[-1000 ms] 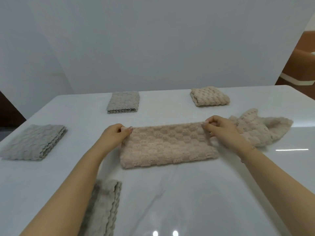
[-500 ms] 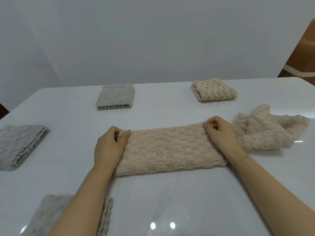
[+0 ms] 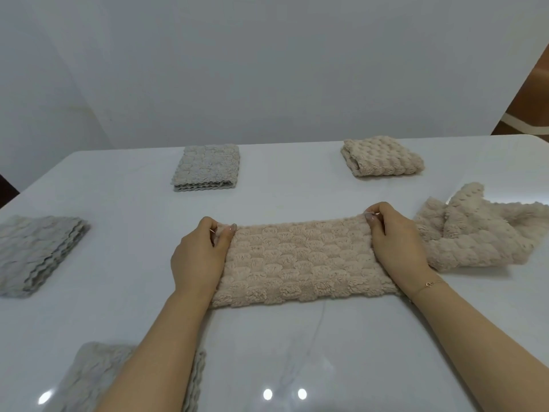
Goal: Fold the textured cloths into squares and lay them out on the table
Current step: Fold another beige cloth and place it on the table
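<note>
A beige textured cloth (image 3: pixel 300 263), folded into a long strip, lies flat at the middle of the white table (image 3: pixel 133 233). My left hand (image 3: pixel 199 257) pinches the strip's far left corner. My right hand (image 3: pixel 395 248) pinches its far right corner. An unfolded, crumpled beige cloth (image 3: pixel 481 233) lies just right of my right hand. Folded squares rest around: a grey one (image 3: pixel 208 166) at the back, a beige one (image 3: pixel 380 157) at the back right, a grey one (image 3: pixel 35 251) at the left, and a grey one (image 3: pixel 98 379) near me, partly under my left forearm.
A white wall rises behind the table's far edge. At the far right a brown piece of furniture (image 3: pixel 531 99) stands beyond the table corner. Ceiling light glints show on the glossy top near the front edge.
Both hands have stayed on the strip's far corners, drawing it straighter and slightly longer. The camera view has shifted, so the folded squares sit differently in frame.
</note>
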`<action>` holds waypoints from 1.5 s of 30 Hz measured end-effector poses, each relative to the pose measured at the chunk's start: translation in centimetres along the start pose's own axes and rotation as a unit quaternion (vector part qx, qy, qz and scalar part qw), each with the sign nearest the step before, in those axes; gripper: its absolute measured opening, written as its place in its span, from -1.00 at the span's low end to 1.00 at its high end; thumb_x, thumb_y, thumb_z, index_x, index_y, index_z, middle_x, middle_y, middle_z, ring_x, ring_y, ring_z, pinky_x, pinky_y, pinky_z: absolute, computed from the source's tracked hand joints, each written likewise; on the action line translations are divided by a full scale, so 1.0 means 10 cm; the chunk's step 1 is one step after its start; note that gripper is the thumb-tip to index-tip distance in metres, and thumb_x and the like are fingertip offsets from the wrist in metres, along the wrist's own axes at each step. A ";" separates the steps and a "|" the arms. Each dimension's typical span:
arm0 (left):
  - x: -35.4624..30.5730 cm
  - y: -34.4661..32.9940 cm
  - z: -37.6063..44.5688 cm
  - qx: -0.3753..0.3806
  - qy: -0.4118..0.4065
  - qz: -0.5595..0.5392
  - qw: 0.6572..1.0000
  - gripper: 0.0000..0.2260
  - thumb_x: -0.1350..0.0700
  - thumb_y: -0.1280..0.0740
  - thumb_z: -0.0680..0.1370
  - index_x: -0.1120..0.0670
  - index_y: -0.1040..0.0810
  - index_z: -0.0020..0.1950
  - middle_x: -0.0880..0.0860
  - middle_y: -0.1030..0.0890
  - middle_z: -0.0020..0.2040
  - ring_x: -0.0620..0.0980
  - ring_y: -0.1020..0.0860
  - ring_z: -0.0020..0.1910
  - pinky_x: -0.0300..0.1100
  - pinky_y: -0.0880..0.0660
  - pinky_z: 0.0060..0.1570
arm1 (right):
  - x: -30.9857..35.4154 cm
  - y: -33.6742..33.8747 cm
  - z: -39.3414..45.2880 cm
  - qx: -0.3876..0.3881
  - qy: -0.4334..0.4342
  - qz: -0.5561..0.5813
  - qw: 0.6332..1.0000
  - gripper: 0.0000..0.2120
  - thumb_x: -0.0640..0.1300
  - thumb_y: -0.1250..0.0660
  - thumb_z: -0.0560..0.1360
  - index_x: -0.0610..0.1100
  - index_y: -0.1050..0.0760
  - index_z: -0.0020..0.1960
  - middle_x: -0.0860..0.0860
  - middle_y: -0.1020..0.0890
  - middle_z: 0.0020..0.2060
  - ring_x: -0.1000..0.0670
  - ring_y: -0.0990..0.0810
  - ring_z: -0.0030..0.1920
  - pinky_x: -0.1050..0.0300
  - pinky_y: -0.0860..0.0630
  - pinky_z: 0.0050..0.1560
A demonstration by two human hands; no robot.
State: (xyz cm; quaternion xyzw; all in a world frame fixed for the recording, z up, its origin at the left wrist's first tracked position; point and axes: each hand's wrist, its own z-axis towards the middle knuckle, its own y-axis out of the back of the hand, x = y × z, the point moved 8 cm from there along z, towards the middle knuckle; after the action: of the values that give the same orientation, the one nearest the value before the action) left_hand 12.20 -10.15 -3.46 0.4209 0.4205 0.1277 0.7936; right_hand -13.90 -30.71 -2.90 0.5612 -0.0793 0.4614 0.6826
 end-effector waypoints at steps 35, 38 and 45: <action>-0.70 -0.53 -0.65 0.186 -0.179 0.199 0.945 -0.50 -0.14 0.22 0.61 -0.09 0.12 0.56 -0.06 0.12 0.58 -0.12 0.18 0.54 -0.04 0.25 0.48 | 0.58 -0.55 -0.46 0.226 0.141 -0.178 0.947 -0.46 0.12 0.12 0.64 -0.06 0.02 0.56 0.01 -0.02 0.55 0.04 0.07 0.54 0.10 0.18 0.50; -0.70 -0.52 -0.63 0.191 -0.170 0.184 0.949 -0.52 -0.13 0.16 0.64 -0.11 0.13 0.55 -0.09 0.15 0.57 -0.13 0.20 0.53 -0.07 0.28 0.47 | 0.51 -0.57 -0.46 0.227 0.126 -0.191 0.947 -0.40 0.19 0.20 0.59 -0.05 0.08 0.56 0.02 0.03 0.55 0.06 0.12 0.54 0.09 0.21 0.50; -0.58 -0.49 -0.56 0.191 -0.132 0.169 0.958 -0.53 -0.12 0.13 0.64 -0.12 0.10 0.55 -0.09 0.11 0.57 -0.13 0.17 0.54 -0.08 0.26 0.48 | 0.29 -0.42 -0.45 0.224 0.101 -0.196 0.949 -0.37 0.23 0.14 0.59 -0.05 0.11 0.56 0.06 0.07 0.55 0.10 0.16 0.53 0.11 0.23 0.50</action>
State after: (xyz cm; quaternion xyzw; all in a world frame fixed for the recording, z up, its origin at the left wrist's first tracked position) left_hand 3.58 -13.20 -5.66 0.6423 0.2518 0.1206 0.7138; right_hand -11.13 -25.16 -5.62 0.6548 0.2073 0.3783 0.6206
